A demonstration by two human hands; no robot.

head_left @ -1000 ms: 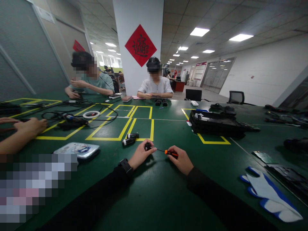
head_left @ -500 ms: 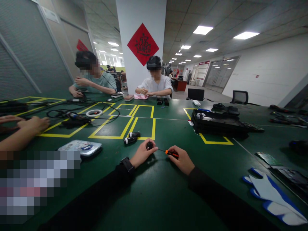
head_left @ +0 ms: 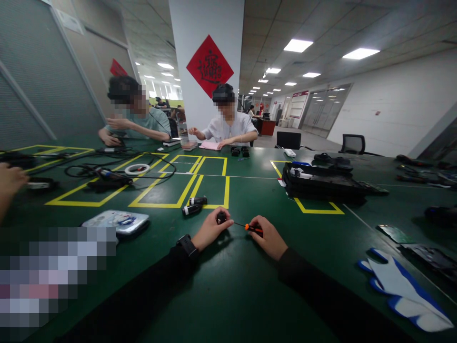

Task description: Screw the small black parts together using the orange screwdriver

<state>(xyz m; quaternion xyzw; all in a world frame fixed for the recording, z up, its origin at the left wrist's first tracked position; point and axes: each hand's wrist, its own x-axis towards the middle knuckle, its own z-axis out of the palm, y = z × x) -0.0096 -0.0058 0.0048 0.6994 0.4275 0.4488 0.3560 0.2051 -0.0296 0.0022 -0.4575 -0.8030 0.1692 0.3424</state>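
My left hand (head_left: 211,229) is closed around a small black cylindrical part (head_left: 221,217), its fingers hiding most of it. In my right hand (head_left: 268,237) is a screwdriver (head_left: 254,229) with an orange and black handle. Its thin shaft points left and reaches my left fingertips; whether the tip touches the black part I cannot tell. Two black cylinders with white bands lie just beyond my left hand, the nearer cylinder (head_left: 192,210) and the farther cylinder (head_left: 198,201).
A tin case (head_left: 116,222) lies at left, cables (head_left: 107,177) behind it. Black equipment (head_left: 321,183) is stacked at right, with white-and-blue gloves (head_left: 403,286) nearer. Yellow tape marks the green table (head_left: 228,295). Two people sit opposite; another person's hand (head_left: 12,178) is at far left.
My hands hold nearly the same pose. The co-worker's hand at far left has moved farther left, uncovering a dark object. The person in white opposite has moved their hands apart.
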